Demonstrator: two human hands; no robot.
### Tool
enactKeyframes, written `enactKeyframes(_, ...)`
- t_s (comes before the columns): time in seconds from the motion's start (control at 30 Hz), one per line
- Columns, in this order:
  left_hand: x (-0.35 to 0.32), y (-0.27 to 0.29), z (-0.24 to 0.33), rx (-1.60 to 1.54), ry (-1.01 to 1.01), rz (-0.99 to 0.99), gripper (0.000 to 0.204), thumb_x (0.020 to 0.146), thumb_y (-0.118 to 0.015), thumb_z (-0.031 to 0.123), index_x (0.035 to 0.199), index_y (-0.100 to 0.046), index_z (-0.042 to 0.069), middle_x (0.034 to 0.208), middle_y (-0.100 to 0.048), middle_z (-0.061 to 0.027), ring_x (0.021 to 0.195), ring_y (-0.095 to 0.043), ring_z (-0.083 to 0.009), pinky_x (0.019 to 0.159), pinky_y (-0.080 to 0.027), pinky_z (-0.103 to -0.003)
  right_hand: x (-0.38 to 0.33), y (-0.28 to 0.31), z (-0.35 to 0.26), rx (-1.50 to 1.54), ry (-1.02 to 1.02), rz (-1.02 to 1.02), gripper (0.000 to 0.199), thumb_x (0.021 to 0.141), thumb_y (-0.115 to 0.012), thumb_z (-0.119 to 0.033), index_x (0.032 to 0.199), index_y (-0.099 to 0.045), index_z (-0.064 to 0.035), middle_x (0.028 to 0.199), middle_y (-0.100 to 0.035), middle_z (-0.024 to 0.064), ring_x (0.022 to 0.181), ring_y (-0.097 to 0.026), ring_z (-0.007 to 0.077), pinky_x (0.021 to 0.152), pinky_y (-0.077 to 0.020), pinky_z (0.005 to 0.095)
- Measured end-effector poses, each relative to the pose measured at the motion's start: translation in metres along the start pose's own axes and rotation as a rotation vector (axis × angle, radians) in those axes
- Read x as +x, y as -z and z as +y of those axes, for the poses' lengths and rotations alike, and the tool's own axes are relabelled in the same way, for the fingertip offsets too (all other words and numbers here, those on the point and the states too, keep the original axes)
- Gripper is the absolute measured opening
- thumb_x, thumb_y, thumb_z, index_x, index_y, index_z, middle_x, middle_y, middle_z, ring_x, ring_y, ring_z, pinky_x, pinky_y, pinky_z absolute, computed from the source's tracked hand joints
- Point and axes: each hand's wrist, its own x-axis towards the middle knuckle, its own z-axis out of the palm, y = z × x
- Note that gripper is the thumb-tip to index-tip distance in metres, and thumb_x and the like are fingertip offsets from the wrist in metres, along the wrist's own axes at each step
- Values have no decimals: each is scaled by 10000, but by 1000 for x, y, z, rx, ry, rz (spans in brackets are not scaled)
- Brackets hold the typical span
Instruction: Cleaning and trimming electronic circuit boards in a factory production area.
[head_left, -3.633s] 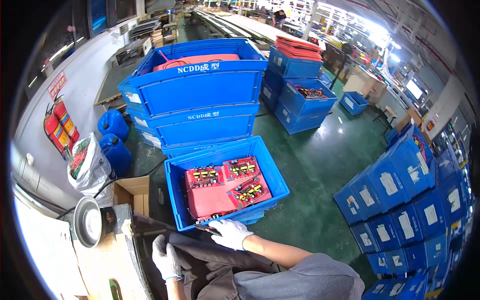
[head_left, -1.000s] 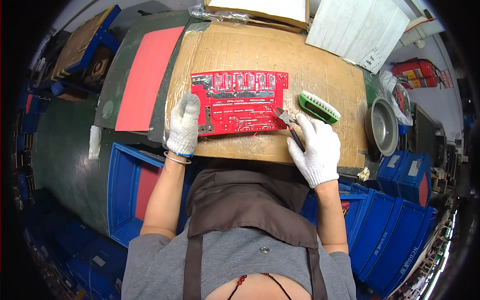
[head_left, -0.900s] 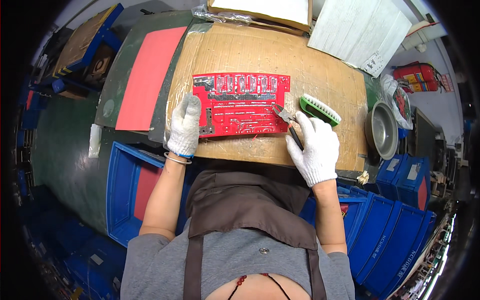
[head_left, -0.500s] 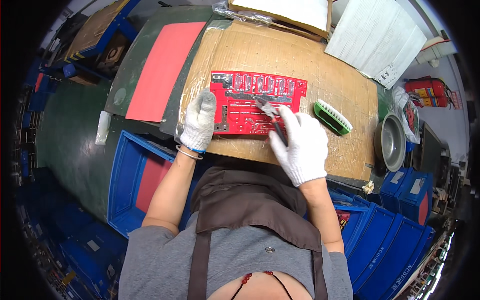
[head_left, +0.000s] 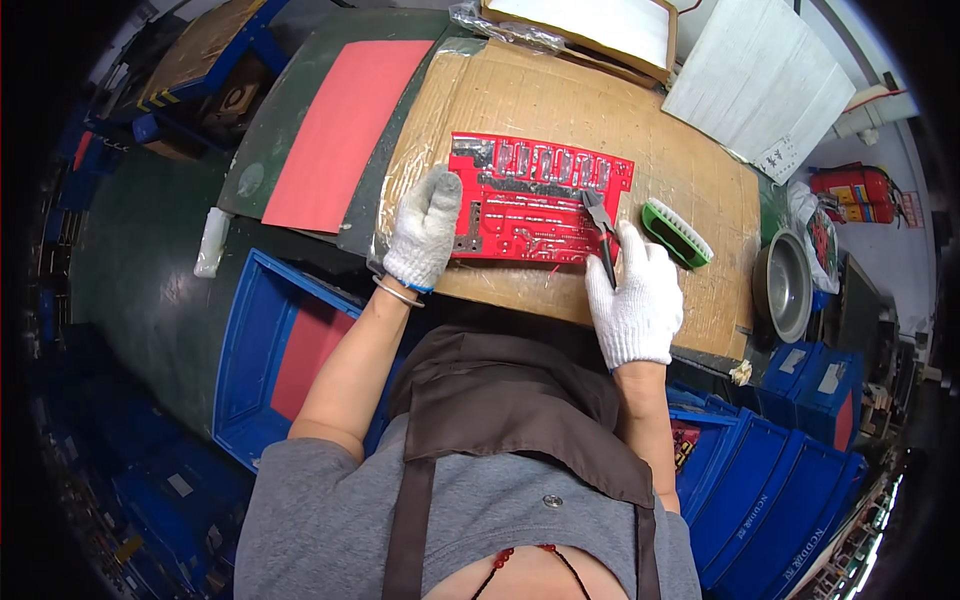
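Since the last frame, right hand [head_left: 636, 300] pulled back toward board's right end. Red sheet [head_left: 345, 130] far left; left hand [head_left: 428, 224] flat, pressing red circuit board [head_left: 535, 200] on cardboard [head_left: 570, 110]; right hand closed around cutters [head_left: 601, 225], tips on board; green brush [head_left: 677, 232], metal bowl [head_left: 783, 285] beyond.

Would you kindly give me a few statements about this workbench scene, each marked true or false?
1. The left hand rests on the red circuit board. True.
2. The right hand holds the green brush. False: it holds small cutters; the brush lies beside it on the cardboard sheet.
3. Both hands wear white gloves. True.
4. The metal bowl sits on the circuit board. False: it stands off to the right.
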Motion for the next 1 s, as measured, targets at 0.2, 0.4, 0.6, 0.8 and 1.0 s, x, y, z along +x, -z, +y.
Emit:
enactKeyframes(0.2, 7, 0, -12, -36, 41, 25, 560, 1039, -593, 500, 1149, -659, -45, 951, -643, -21, 909, -531, -96, 825, -483, -281, -11, 13, 12, 120, 63, 103, 502, 850, -775, -234, 1311, -637, -93, 1131, -676, 160, 1053, -659, 353, 902, -533, 436)
enactKeyframes(0.4, 6, -3, -5, -71, 97, 54, 636, 1019, -604, 546, 1184, -659, -67, 1009, -671, -47, 943, -547, -106, 862, -486, -289, -45, 11, 35, 77, 84, 18, 538, 818, -784, -222, 1318, -624, -108, 1083, -679, 142, 998, -649, 350, 882, -524, 439)
enactKeyframes(0.6, 5, -5, 5, -80, 140, 45, 668, 1004, -595, 591, 1174, -673, -50, 1008, -687, -58, 924, -567, -110, 844, -499, -295, -46, 3, 10, 145, 322, -18, 578, 747, -829, -220, 1295, -662, -141, 1048, -656, 103, 941, -631, 314, 798, -496, 430)
enactKeyframes(0.8, 3, -6, 5, -33, 121, 84, 591, 1023, -606, 523, 1169, -679, -45, 1002, -696, -58, 907, -578, -103, 829, -509, -294, -46, -10, 0, 67, 346, -67, 601, 768, -812, -239, 1333, -630, -148, 1028, -637, 92, 930, -616, 308, 761, -478, 439)
enactKeyframes(1.0, 2, -12, 2, -158, 163, 119, 428, 1060, -590, 369, 1131, -682, -43, 975, -694, -53, 868, -592, -88, 786, -515, -277, -56, -12, -11, 120, 302, -95, 585, 795, -809, -241, 1341, -631, -128, 1047, -644, 107, 937, -631, 320, 784, -518, 433)
